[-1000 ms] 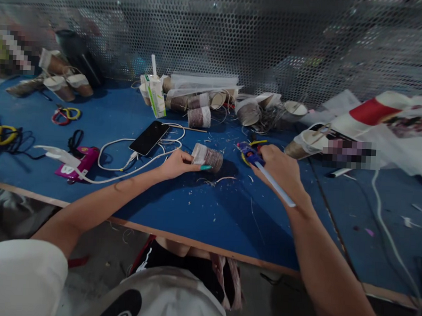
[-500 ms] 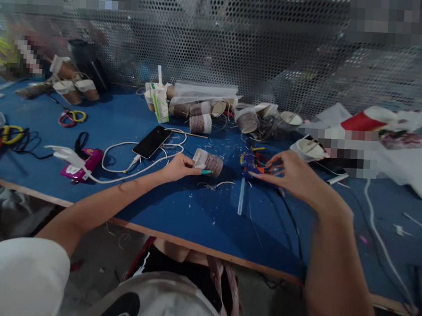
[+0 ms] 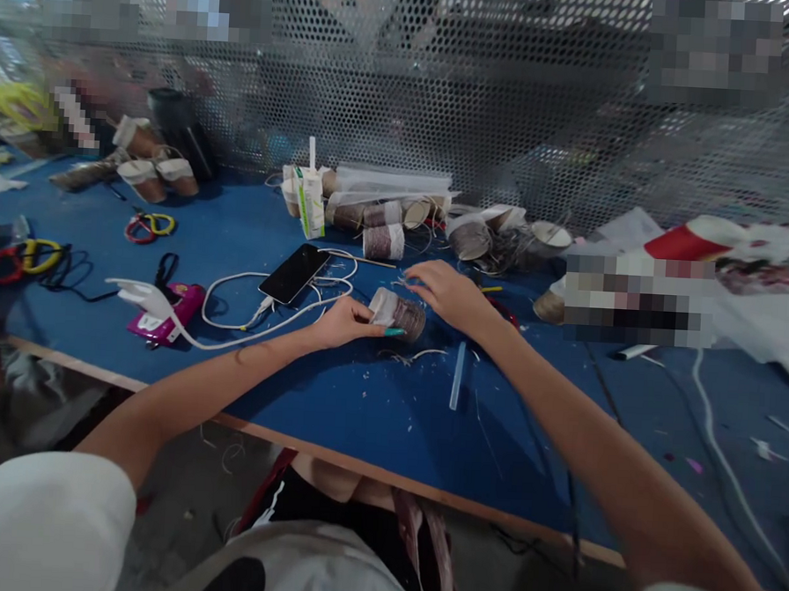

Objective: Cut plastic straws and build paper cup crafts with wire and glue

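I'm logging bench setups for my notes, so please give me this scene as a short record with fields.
Left hand: holds a tilted wrapped cup
Right hand: close to the cup, fingers bent; grip unclear
Surface: blue table
Loose nearby: clear stick
Beyond left forearm: phone, purple device
Towards back: carton with straw
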`<state>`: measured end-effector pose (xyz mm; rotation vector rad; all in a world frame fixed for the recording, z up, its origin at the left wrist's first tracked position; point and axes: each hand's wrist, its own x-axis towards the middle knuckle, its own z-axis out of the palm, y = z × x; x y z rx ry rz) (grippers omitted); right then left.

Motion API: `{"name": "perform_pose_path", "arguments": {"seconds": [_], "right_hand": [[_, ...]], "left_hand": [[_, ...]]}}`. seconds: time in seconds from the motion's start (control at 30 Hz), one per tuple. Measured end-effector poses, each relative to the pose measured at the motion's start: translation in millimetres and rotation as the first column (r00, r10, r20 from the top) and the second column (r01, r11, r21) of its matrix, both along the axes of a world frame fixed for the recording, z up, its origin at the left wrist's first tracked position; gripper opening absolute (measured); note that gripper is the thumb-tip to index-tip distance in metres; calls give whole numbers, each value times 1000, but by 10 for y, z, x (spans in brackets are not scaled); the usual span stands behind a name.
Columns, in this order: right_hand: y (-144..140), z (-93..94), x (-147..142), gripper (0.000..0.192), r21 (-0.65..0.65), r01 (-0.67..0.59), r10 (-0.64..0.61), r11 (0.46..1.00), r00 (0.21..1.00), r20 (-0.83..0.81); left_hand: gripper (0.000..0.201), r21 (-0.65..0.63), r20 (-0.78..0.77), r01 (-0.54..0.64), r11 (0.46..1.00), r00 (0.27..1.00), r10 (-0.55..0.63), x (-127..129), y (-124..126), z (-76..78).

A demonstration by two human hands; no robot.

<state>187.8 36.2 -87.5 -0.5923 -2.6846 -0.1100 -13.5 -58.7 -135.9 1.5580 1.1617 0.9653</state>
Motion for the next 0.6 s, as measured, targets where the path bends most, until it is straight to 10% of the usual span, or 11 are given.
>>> {"name": "perform_pose_path", "arguments": {"seconds": [0.3,0.6], "right_hand": [[445,-267,-866,33,267,-77,-30,961,927,374],[497,-258,-1039,33,251,34,-134,967,910,391]], "left_hand": [[51,26,19,63,998,998,-64,2,6,5],[54,20,27,80,997,996,-80,5,12,-14]]}}
